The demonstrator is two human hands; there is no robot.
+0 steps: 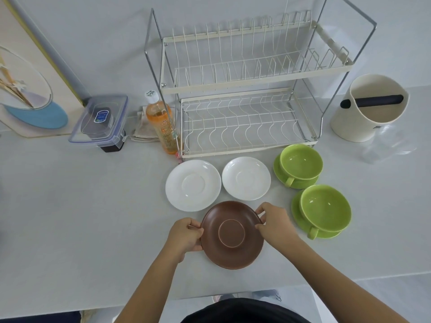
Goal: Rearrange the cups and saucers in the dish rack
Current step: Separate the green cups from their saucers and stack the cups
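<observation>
— Hands at work? Left hand [186,234] and right hand [272,223] pinch opposite rims of brown saucer [232,234] over counter [81,206], before rack [247,89].

— Labels? Bottle [161,122] and box [100,120] print too small to read.

White counter [81,206]: rack [247,127], 2 white saucers [193,185], 2 green saucers w/ cups [300,163], bottle [161,122].
</observation>
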